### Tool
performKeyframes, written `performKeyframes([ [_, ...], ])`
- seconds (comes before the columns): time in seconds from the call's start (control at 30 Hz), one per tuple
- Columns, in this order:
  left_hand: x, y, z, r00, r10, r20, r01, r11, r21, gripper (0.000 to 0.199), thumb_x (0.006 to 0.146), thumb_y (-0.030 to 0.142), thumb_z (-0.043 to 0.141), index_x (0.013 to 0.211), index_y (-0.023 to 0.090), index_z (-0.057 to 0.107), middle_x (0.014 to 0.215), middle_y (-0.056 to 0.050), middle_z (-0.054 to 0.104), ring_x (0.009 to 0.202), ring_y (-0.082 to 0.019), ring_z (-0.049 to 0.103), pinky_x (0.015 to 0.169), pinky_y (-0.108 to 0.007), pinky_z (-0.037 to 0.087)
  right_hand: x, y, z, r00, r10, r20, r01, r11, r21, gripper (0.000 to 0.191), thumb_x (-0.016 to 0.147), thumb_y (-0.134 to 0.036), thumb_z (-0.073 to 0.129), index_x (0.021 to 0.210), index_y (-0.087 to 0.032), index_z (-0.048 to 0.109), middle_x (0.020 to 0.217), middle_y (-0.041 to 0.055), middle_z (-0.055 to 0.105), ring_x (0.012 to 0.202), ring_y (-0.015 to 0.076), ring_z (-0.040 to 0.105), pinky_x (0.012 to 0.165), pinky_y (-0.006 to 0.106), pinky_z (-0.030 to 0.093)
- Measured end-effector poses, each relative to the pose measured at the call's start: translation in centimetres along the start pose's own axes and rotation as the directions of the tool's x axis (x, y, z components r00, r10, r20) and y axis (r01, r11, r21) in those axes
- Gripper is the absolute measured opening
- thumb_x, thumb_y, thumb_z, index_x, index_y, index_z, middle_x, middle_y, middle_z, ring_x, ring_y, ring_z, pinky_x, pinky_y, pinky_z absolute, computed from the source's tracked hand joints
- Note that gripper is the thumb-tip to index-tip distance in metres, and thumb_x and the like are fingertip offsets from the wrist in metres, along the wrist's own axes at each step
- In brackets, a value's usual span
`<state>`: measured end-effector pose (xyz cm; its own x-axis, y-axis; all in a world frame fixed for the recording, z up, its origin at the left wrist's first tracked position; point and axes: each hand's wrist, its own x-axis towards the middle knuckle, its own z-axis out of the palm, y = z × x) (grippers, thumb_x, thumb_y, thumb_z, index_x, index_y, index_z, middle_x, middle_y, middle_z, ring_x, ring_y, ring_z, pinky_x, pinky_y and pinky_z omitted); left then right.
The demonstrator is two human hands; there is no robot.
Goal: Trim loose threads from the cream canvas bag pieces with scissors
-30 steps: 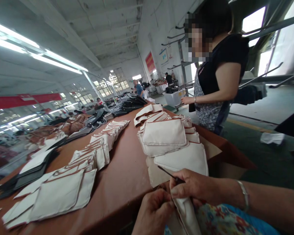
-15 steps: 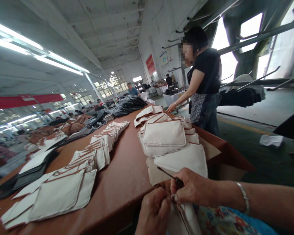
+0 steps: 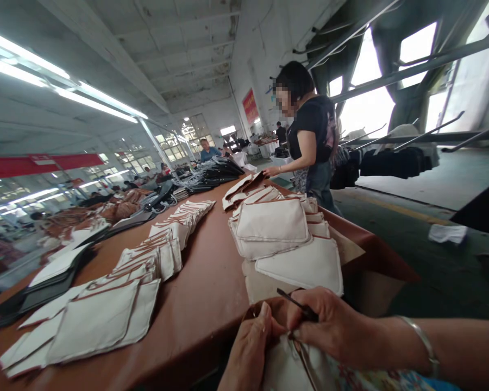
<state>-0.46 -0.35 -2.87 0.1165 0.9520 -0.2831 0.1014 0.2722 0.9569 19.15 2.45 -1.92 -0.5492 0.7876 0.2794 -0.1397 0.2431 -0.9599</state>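
At the table's front edge, my left hand (image 3: 248, 347) grips the brown-edged top of a cream pouch-like piece (image 3: 287, 366), its thumb pointing up. My right hand (image 3: 330, 323) pinches the same edge close beside it. Held in that right hand is a thin dark pointed tool (image 3: 295, 305), its tip sticking out up and to the left; its exact kind is unclear. A long brown strip or seam runs down the cream piece below my fingers. What lies between my fingertips is too small to make out.
Beyond my hands lies a stack of cream pieces (image 3: 273, 222) on the brown table (image 3: 206, 293). Overlapping rows of cream pieces (image 3: 93, 320) are at left, beside dark panels (image 3: 44, 293). A co-worker (image 3: 312, 130) stands at the table's right side, hand on the far pieces.
My left hand has opened its fist somewhat, the thumb now raised. My right hand and tool have shifted slightly right and down. The co-worker has moved left, lifting a far piece's edge.
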Motion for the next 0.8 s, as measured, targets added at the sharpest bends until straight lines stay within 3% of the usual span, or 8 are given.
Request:
performKeyframes([
  [0.07,0.1,-0.1,0.1,0.999,-0.029,0.032,0.030,1.000,-0.010,0.066,0.073,0.078,0.056,0.076,0.013,0.067,0.064,-0.001,0.058,0.055,-0.012,0.042,0.053,-0.026,0.031,-0.3,-0.3,-0.2,0.978,-0.202,0.057,0.208,0.970,-0.129,0.008,0.081,-0.013,0.055,0.073,-0.017,0.056,0.078,0.0028,0.060,0.076,0.0146,0.055,0.071,0.024,0.044],
  [0.17,0.4,0.0,0.3,0.980,-0.079,0.185,0.077,0.997,0.021,0.061,0.067,0.075,0.065,0.063,0.015,0.055,0.054,0.003,0.046,0.049,-0.009,0.032,0.049,-0.026,0.022,-0.7,-0.2,-1.0,0.893,-0.413,0.178,0.449,0.848,-0.282,0.010,0.086,-0.013,0.050,0.083,-0.018,0.058,0.088,0.0063,0.062,0.083,0.0163,0.058,0.077,0.026,0.045],
  [0.37,-0.2,1.0,0.8,0.965,-0.064,0.254,0.050,0.997,0.062,0.054,0.064,0.064,0.076,0.066,0.015,0.055,0.054,0.005,0.042,0.048,-0.006,0.027,0.050,-0.026,0.013,-1.5,0.9,-2.4,0.808,-0.446,0.386,0.589,0.608,-0.532,0.014,0.080,-0.017,0.049,0.089,-0.019,0.059,0.081,0.0068,0.059,0.073,0.0182,0.053,0.067,0.028,0.042],
  [0.43,-0.6,1.4,0.7,0.959,-0.055,0.278,0.045,0.998,0.042,0.052,0.065,0.062,0.077,0.068,0.014,0.058,0.053,0.006,0.042,0.047,-0.005,0.026,0.050,-0.026,0.014,-1.9,0.5,-2.6,0.794,-0.463,0.393,0.606,0.642,-0.469,0.014,0.079,-0.017,0.050,0.091,-0.019,0.057,0.082,0.0070,0.059,0.075,0.0189,0.055,0.070,0.029,0.043],
  [0.5,-0.9,1.7,0.5,0.959,-0.043,0.281,0.031,0.998,0.048,0.051,0.066,0.061,0.077,0.070,0.014,0.059,0.056,0.004,0.045,0.048,-0.006,0.029,0.050,-0.025,0.016,-2.1,-0.1,-2.7,0.854,-0.425,0.302,0.513,0.784,-0.350,0.011,0.086,-0.019,0.049,0.095,-0.018,0.056,0.083,0.0068,0.059,0.078,0.0186,0.055,0.072,0.029,0.044],
  [0.6,-1.4,2.1,0.0,0.972,0.000,0.237,-0.030,0.992,0.121,0.050,0.068,0.061,0.074,0.072,0.014,0.059,0.062,0.001,0.048,0.053,-0.007,0.033,0.051,-0.025,0.017,-1.7,-1.0,-2.9,0.983,-0.130,0.127,0.151,0.974,-0.169,0.020,0.097,-0.034,0.048,0.099,-0.015,0.055,0.079,0.0022,0.053,0.070,0.0137,0.047,0.063,0.024,0.040],
  [0.7,-1.7,2.6,-0.3,0.971,0.051,0.234,-0.103,0.971,0.216,0.050,0.072,0.063,0.069,0.072,0.014,0.057,0.063,0.002,0.044,0.056,-0.008,0.032,0.053,-0.027,0.016,-0.7,-1.8,-3.3,0.972,0.104,0.211,-0.091,0.993,-0.071,0.036,0.095,-0.048,0.053,0.086,-0.013,0.056,0.068,-0.0036,0.041,0.060,0.0093,0.033,0.053,0.021,0.029],
  [0.8,-2.1,3.2,-0.2,0.959,0.112,0.261,-0.187,0.940,0.286,0.048,0.077,0.062,0.064,0.071,0.015,0.056,0.063,0.002,0.042,0.057,-0.009,0.031,0.053,-0.028,0.018,0.3,-2.3,-3.4,0.910,0.162,0.382,-0.133,0.986,-0.102,0.042,0.092,-0.050,0.057,0.073,-0.013,0.055,0.064,-0.0046,0.038,0.057,0.0076,0.029,0.050,0.021,0.024],
])
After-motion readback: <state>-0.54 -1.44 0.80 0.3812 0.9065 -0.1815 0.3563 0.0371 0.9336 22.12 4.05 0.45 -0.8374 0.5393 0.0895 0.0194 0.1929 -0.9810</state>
